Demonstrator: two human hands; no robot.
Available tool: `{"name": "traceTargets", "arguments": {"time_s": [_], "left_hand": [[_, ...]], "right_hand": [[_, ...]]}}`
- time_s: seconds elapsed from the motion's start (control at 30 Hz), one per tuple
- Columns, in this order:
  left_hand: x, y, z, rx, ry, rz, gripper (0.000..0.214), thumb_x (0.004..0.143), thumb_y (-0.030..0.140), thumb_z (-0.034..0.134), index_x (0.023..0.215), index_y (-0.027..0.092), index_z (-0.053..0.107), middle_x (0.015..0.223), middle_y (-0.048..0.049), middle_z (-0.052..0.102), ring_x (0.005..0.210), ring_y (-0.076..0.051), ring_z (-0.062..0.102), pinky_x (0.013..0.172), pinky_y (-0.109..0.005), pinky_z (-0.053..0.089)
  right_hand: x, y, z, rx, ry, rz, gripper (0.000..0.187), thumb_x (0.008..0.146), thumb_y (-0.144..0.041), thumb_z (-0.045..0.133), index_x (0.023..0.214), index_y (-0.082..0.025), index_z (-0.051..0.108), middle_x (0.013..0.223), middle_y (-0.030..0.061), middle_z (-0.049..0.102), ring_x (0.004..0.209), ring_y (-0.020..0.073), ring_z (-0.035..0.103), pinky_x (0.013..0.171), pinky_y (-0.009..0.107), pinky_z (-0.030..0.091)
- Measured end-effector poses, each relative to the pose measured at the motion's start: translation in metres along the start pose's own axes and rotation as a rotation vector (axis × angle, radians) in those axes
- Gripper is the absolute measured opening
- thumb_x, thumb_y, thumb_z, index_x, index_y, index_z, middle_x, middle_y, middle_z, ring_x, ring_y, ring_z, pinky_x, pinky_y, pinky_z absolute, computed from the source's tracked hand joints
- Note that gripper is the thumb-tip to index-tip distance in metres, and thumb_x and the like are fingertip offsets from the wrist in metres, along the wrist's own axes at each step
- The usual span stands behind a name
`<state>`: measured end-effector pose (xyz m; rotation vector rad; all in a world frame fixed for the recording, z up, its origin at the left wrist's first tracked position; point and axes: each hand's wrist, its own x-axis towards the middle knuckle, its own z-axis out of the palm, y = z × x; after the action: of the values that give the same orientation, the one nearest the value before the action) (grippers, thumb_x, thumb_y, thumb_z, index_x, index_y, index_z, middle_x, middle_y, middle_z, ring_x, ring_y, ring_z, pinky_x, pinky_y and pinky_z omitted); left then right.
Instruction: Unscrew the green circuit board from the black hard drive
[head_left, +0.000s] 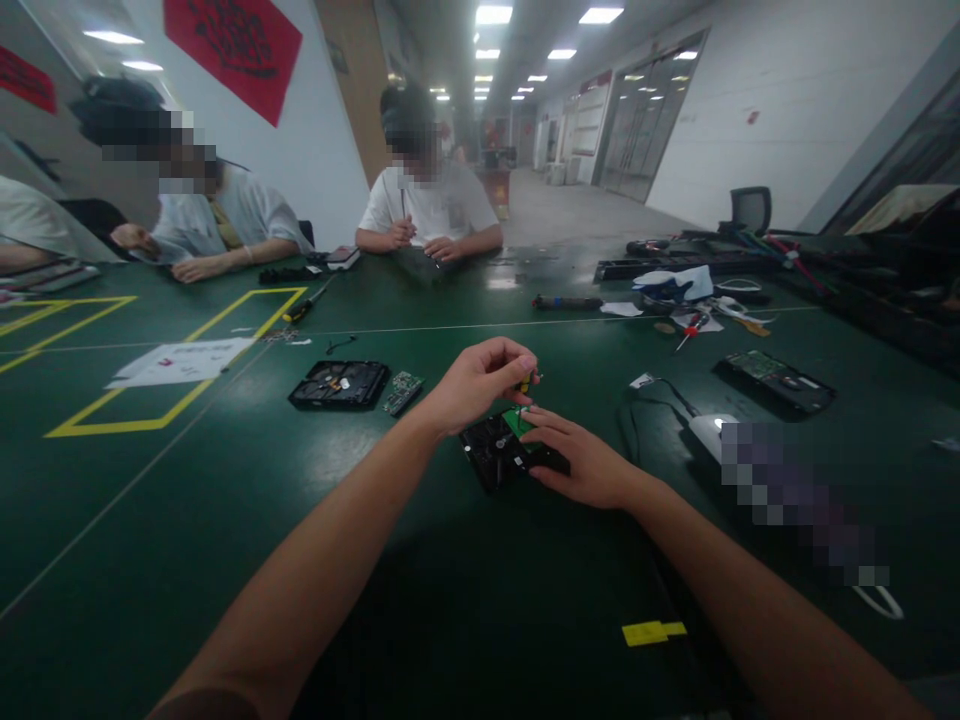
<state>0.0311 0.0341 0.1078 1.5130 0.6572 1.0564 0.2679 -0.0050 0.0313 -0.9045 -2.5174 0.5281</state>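
Observation:
A black hard drive [487,452] with a green circuit board [517,424] lies on the table in front of me. My left hand [487,382] is closed above its far edge, fingers wrapped round a small screwdriver [526,384]. Only a yellow and black bit of its handle shows, and its tip is hard to make out over the board. My right hand [581,458] rests on the drive's right side with fingers stretched out, touching the board and casing. To the left are another black hard drive [339,385] and a loose circuit board [403,393].
At right lie a third drive [776,380] and a device with a cable [712,435]. Beyond are a red screwdriver [694,328], a dark cylindrical tool [568,302] and a yellow-handled screwdriver [300,308]. A paper sheet [180,362] lies left. Several people sit across the green table [375,560].

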Motion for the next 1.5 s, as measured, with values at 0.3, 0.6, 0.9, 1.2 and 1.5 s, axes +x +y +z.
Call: {"name": "traceTargets", "arguments": {"time_s": [0.3,0.6,0.9,1.2,1.5], "left_hand": [[-0.0003,-0.0007,0.0005,0.011,0.038,-0.001,0.030,0.091,0.038,0.079,0.099,0.015,0.060,0.096,-0.0096,0.074,0.087,-0.017,0.071,0.070,-0.027,0.062],[0.0007,0.0018,-0.0016,-0.026,0.033,-0.026,0.025,0.098,0.039,0.067,0.107,0.016,0.071,0.100,-0.0092,0.072,0.094,-0.019,0.070,0.072,-0.028,0.061],[0.0009,0.0000,-0.0016,0.011,0.044,-0.013,0.027,0.096,0.042,0.071,0.099,0.015,0.070,0.100,-0.0085,0.070,0.090,-0.017,0.067,0.071,-0.028,0.063],[-0.0016,-0.0024,0.0019,0.080,0.119,-0.012,0.038,0.086,0.044,0.084,0.092,0.016,0.061,0.085,-0.0042,0.069,0.071,-0.012,0.064,0.064,-0.025,0.058],[-0.0018,-0.0002,-0.0010,0.138,0.108,-0.004,0.037,0.090,0.048,0.080,0.091,0.018,0.057,0.083,-0.0013,0.063,0.072,-0.012,0.060,0.063,-0.025,0.056]], "right_hand": [[0.0003,0.0004,0.0013,-0.008,0.008,-0.013,0.043,0.095,-0.029,0.073,0.137,-0.028,0.066,0.166,0.0097,0.049,0.159,0.0326,0.037,0.128,0.061,0.035],[-0.0009,0.0034,0.0046,0.016,0.023,-0.026,0.043,0.094,-0.027,0.073,0.137,-0.029,0.066,0.166,0.0083,0.049,0.159,0.0319,0.037,0.128,0.060,0.035],[-0.0002,-0.0014,0.0005,0.031,0.018,-0.011,0.041,0.095,-0.028,0.073,0.136,-0.028,0.067,0.165,0.0095,0.050,0.159,0.0319,0.037,0.129,0.060,0.034],[0.0007,-0.0029,-0.0012,0.034,0.014,0.003,0.041,0.094,-0.028,0.075,0.135,-0.029,0.068,0.165,0.0084,0.050,0.159,0.0328,0.037,0.129,0.061,0.034],[0.0002,0.0005,0.0022,0.031,0.007,-0.013,0.043,0.096,-0.029,0.073,0.138,-0.027,0.066,0.167,0.0094,0.048,0.160,0.0315,0.034,0.130,0.060,0.032]]}}
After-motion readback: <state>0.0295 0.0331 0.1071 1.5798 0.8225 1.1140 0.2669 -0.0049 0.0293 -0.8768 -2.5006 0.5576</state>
